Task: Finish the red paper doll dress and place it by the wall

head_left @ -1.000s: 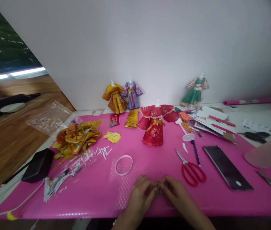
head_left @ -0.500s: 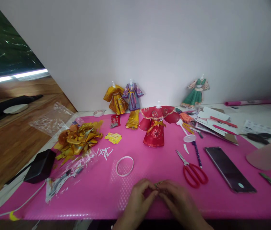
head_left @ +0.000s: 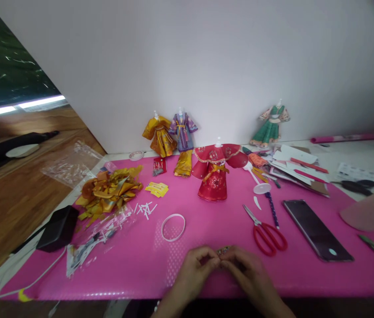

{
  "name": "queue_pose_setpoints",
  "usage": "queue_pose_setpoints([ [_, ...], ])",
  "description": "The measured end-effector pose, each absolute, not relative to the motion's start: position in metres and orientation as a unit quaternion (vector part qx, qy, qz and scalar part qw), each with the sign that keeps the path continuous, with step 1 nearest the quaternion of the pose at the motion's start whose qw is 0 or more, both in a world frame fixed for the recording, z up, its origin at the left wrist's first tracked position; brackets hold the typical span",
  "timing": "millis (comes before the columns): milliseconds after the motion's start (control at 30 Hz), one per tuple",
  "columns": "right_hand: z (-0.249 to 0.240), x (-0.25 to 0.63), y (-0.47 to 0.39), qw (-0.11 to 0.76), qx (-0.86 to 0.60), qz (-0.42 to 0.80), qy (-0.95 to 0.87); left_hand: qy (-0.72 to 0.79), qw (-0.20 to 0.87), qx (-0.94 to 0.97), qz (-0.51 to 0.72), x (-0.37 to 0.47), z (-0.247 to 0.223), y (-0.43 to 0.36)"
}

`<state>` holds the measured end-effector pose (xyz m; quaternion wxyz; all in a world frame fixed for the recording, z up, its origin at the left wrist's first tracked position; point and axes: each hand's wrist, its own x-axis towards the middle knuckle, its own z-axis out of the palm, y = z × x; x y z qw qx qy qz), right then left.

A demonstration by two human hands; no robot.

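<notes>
- Now, the left hand (head_left: 197, 267) is pinching a small patterned piece (head_left: 223, 251) near the front of the pink mat (head_left: 120, 265).
- The right hand (head_left: 249, 267) is gripping it opposite, likely for steadiness.
- Red-handled scissors (head_left: 260, 225) are lying nearby, presumably handy.

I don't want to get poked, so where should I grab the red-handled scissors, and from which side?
Probably best by the red loops of the scissors, coming from the near side. They lie flat, loops toward you, with the blades pointing away to the back left, so you would likely stay clear of the tips.
</notes>
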<state>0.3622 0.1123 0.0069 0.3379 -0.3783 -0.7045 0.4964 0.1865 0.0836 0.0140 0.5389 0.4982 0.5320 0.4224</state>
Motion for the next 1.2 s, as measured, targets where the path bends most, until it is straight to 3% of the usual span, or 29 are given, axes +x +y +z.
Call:
queue_pose_setpoints([
  [333,0.004,0.356,0.103,0.339,-0.403,0.534,-0.661,0.541,0.49,0.555,0.399,0.189,0.021,0.08],
  [533,0.003,0.364,0.107,0.349,-0.422,0.545,-0.635,0.604,0.214,0.72,0.267,0.196,0.012,0.079],
  [633,0.002,0.366,0.105,0.356,-0.423,0.541,-0.633,0.611,0.137,0.755,0.197,0.201,0.008,0.082],
  [1000,-0.009,0.373,0.108,0.361,-0.435,0.496,-0.659,0.602,0.146,0.746,0.245,0.2,0.002,0.079],
  [1200,-0.011,0.37,0.104,0.402,-0.483,0.471,-0.619,0.578,0.208,0.748,0.25,0.195,0.007,0.075],
])
